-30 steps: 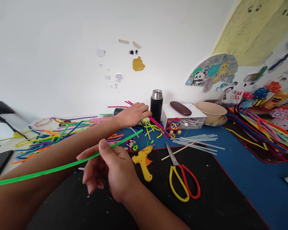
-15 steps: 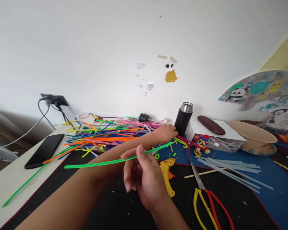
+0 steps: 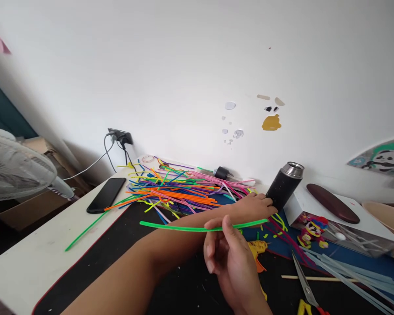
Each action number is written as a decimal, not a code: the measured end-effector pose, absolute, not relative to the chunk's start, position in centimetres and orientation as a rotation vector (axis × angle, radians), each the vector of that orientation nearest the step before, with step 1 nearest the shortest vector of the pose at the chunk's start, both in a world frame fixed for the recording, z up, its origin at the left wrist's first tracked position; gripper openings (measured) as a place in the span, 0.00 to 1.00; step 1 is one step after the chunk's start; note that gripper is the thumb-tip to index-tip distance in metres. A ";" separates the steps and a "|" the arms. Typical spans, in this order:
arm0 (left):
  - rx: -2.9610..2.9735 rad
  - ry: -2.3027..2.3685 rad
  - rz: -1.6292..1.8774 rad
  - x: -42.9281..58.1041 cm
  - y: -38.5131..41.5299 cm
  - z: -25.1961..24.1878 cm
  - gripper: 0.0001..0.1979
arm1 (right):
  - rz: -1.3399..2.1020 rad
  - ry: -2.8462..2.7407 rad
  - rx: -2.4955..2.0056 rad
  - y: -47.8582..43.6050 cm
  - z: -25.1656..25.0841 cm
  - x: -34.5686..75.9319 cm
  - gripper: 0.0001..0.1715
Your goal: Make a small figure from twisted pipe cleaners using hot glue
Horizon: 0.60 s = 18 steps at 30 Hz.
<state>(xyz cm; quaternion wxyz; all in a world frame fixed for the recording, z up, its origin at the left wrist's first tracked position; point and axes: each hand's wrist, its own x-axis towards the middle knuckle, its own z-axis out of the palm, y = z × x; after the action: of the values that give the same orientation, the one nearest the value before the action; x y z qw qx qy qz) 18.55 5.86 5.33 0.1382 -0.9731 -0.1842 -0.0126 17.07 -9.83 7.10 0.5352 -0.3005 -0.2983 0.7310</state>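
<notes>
My right hand is raised in front of me, pinching a green pipe cleaner between thumb and fingers. The stem lies nearly level and crosses in front of my left forearm. Farther off, my left hand reaches down beside the black flask, back of the hand up and fingers bent. Its fingertips are hidden, and what they grip cannot be made out. Yellow-green and magenta pipe cleaners lie close to it. Behind my right hand, a yellow glue gun is partly covered.
A heap of coloured pipe cleaners spreads along the wall. A black phone lies at left, with a fan beyond. At right are scissors, a wooden stick, pale glue sticks, a small figure and a white box.
The view has swung left, so everything sits farther right and the fan has come into sight. My right hand still holds the green pipe cleaner; my left hand stays by the flask.
</notes>
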 end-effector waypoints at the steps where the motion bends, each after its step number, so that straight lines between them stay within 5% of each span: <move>1: -2.822 -0.622 -0.181 18.0 5.6 5.7 0.23 | 1.741 -0.708 -0.726 -9.8 7.2 17.2 0.29; 11: -3.067 -0.973 -0.713 2.0 3.2 8.0 0.20 | 1.624 -0.592 -0.737 -8.7 8.7 19.3 0.23; 18: -2.852 -1.480 -0.447 -10.6 2.4 8.9 0.23 | 1.586 -0.525 -0.725 -8.3 8.7 19.8 0.19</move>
<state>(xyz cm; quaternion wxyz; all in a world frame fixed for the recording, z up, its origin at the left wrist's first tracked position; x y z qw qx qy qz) -10.58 2.38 8.92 -0.0512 -0.8780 -0.4556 -0.1376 19.83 -8.32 8.69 0.6134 -0.3144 -0.2276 0.6878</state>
